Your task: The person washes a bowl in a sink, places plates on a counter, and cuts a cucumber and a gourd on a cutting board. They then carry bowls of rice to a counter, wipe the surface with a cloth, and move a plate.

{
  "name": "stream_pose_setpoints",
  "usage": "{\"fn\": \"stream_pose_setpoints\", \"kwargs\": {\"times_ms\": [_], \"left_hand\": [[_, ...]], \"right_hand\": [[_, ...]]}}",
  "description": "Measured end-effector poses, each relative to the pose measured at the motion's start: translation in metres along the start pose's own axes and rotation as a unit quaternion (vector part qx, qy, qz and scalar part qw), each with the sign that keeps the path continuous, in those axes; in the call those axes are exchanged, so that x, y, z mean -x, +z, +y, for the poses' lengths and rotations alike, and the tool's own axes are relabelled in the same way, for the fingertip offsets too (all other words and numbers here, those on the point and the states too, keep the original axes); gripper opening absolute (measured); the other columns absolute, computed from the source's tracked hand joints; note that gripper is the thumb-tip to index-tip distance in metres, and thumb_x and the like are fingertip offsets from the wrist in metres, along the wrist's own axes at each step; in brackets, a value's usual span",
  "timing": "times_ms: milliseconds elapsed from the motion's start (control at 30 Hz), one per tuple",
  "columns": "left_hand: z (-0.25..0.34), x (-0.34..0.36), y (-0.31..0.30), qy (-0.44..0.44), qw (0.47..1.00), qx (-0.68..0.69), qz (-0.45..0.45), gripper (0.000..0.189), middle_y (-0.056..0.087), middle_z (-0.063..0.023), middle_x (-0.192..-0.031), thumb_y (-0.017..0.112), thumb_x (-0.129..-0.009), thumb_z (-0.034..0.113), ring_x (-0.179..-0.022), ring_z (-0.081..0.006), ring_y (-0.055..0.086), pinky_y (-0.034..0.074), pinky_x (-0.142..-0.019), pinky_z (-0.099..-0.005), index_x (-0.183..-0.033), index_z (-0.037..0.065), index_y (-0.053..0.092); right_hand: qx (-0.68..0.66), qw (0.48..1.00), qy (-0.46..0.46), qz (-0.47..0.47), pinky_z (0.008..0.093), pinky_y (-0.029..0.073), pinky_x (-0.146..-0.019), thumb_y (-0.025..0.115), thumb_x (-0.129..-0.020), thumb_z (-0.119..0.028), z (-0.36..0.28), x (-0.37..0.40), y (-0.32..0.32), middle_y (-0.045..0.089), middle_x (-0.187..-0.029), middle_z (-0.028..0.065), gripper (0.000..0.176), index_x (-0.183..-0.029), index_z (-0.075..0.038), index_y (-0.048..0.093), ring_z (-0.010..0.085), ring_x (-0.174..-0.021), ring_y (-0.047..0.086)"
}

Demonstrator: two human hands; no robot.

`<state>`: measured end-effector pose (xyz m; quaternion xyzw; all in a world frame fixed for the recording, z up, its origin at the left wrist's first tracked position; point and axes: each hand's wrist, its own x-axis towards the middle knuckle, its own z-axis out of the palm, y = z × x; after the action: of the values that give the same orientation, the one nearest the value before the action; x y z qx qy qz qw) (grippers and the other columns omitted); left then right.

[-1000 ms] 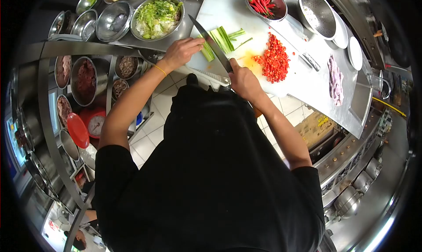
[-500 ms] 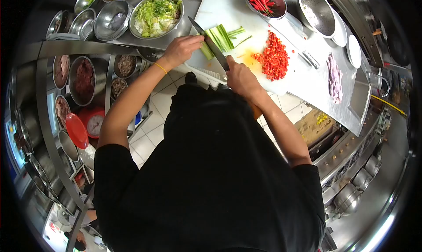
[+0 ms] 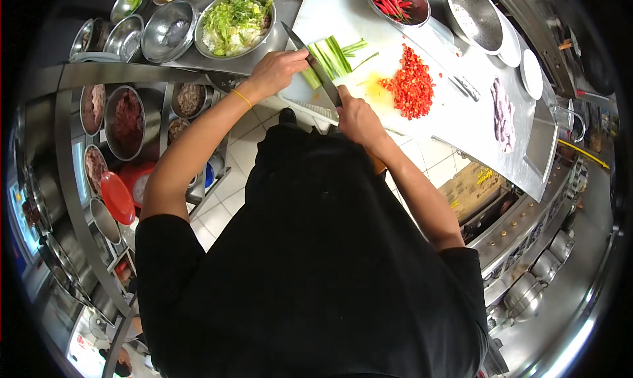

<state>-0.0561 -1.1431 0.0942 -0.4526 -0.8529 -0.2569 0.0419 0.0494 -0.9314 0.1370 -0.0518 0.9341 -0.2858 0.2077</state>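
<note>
My right hand point(image 3: 356, 117) grips the handle of a large knife point(image 3: 311, 59), whose blade lies across a bundle of green onion stalks point(image 3: 331, 57) on the white cutting board point(image 3: 336, 12). My left hand point(image 3: 277, 69) presses down on the near end of the stalks, fingers curled right beside the blade. A pile of chopped red chili point(image 3: 410, 85) lies on the board to the right of the knife.
A metal bowl of chopped greens point(image 3: 235, 23) sits left of the board, with several smaller bowls point(image 3: 168, 35) beyond it. A bowl of whole red chilies point(image 3: 397, 1), a colander point(image 3: 476, 15), white plates point(image 3: 531, 73) and purple slices point(image 3: 502, 117) lie on the right. Meat tubs point(image 3: 125, 121) stand lower left.
The knife and both hands have shifted slightly up and left along the green stalks. The view has moved a little; everything else stays put.
</note>
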Motion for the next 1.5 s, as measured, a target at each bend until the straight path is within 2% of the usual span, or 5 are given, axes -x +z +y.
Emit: {"fn": "stream_pose_setpoints", "kwargs": {"times_ms": [133,367,467,1300,1500], "left_hand": [[-0.001,0.002,0.001,0.011,1.000,0.009,0.010,0.015,0.052,-0.0084,-0.083,0.052,-0.069,-0.007,-0.071,-0.0272,0.058,0.048,-0.059,-0.0386,-0.080,0.002,0.059],[0.000,0.013,0.004,0.012,0.998,0.016,0.052,0.017,0.062,-0.0083,-0.100,0.052,-0.072,-0.007,-0.083,-0.0260,0.063,0.052,-0.068,-0.0346,-0.083,0.000,0.063],[-0.002,0.017,0.010,0.020,0.996,-0.012,0.091,0.013,0.064,-0.0062,-0.097,0.053,-0.073,-0.004,-0.083,-0.0228,0.064,0.053,-0.067,-0.0323,-0.080,0.001,0.063],[0.001,0.026,0.012,0.034,0.991,0.005,0.133,0.003,0.064,-0.0084,-0.091,0.063,-0.075,0.002,-0.078,-0.0231,0.064,0.052,-0.065,-0.0334,-0.074,0.000,0.060],[0.000,0.041,0.005,0.040,0.994,-0.025,0.094,0.009,0.063,-0.0059,-0.097,0.058,-0.072,-0.003,-0.079,-0.0218,0.064,0.053,-0.067,-0.0330,-0.079,0.001,0.062]], "right_hand": [[-0.123,0.991,-0.023,-0.049,0.0497,0.046,-0.071,0.056,-0.080,-0.006,0.017,-0.007,-0.011,0.059,-0.079,0.0318,0.030,-0.106,0.003,0.042,0.0458,-0.080,0.059],[-0.061,0.997,-0.052,-0.005,0.0513,0.045,-0.068,0.056,-0.081,-0.006,0.016,-0.002,-0.003,0.059,-0.074,0.0307,0.029,-0.105,0.002,0.041,0.0462,-0.076,0.058],[-0.043,0.998,-0.038,0.002,0.0496,0.044,-0.065,0.055,-0.083,-0.008,0.013,0.007,0.002,0.057,-0.070,0.0305,0.036,-0.114,0.003,0.041,0.0472,-0.072,0.057],[-0.148,0.988,-0.004,-0.055,0.0494,0.046,-0.071,0.056,-0.079,-0.007,0.008,0.002,0.006,0.058,-0.078,0.0332,0.035,-0.109,0.006,0.043,0.0476,-0.079,0.058],[-0.089,0.992,-0.082,0.038,0.0505,0.046,-0.070,0.056,-0.080,-0.009,0.017,-0.018,0.018,0.059,-0.075,0.0305,0.034,-0.110,0.003,0.044,0.0456,-0.075,0.059]]}}
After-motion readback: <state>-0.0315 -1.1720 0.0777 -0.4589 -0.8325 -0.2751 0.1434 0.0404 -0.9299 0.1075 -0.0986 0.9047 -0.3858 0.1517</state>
